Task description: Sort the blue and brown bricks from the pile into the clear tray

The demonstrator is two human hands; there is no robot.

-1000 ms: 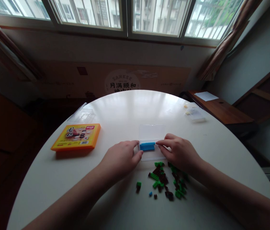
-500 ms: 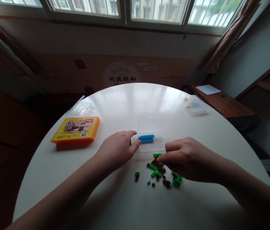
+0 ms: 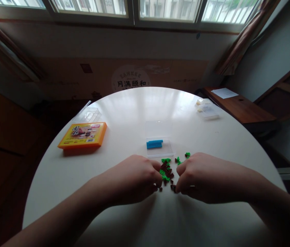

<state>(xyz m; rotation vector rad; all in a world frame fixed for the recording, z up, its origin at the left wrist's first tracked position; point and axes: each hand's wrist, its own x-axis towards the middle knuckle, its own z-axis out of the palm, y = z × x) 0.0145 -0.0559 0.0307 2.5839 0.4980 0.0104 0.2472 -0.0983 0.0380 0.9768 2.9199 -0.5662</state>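
Small green and brown building bricks lie in a loose pile near the front of the round white table. My left hand rests on the pile's left side with its fingers curled under. My right hand sits on the pile's right side, fingers also curled down onto the bricks. What each hand grips is hidden under the fingers. Just beyond the pile stands a clear plastic box with a row of blue bricks inside.
An orange printed box lies at the left of the table, with a clear lid behind it. A small clear container sits at the far right edge. A wooden shelf with a paper stands to the right.
Both hands left the clear box and drew back to the brick pile. They now close in on it from either side, and the loose bricks have been bunched together.
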